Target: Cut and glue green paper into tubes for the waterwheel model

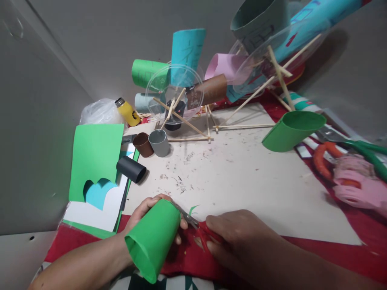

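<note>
My left hand is wrapped round a green paper cup rolled from paper, its open mouth turned toward me. My right hand grips red-handled scissors, whose blades meet the far end of the cup. A thin green paper sliver lies on the white board just beyond the blades. Both hands are low at the near edge, over a red cloth.
A white board strewn with scraps holds brown, grey and black paper cups. Green paper sheets lie at left. A stick-and-cup wheel model stands behind, with another green cup and green-handled scissors at right.
</note>
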A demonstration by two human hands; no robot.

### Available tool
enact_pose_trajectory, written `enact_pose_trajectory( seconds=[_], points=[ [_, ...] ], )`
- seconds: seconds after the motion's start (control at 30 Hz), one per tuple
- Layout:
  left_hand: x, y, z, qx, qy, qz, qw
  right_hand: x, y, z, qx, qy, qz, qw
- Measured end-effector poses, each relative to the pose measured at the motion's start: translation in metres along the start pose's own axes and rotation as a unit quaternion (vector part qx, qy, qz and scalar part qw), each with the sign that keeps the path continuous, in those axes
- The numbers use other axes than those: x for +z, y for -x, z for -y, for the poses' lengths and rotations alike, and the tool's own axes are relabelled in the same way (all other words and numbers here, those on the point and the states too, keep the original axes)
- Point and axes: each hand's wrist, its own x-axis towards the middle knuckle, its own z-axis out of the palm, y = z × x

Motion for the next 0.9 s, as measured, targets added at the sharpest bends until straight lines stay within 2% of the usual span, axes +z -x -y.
enact_pose_trajectory(
  seconds=[0.27,0.67,0.9],
  points=[
    [0.002,-0.001,-0.002,-0.001,-0.023,-0.031,0.999,0.002,0.0,-0.004,0.001,0.042,0.002,0.999],
    [0.004,-0.003,-0.006,-0.024,-0.017,0.003,1.0,-0.004,-0.001,-0.005,-0.004,0.05,0.022,0.998],
    [0.004,-0.01,-0.012,-0.024,0.004,0.003,1.0,-0.001,-0.004,-0.008,0.008,0.053,-0.004,0.999]
  ],
)
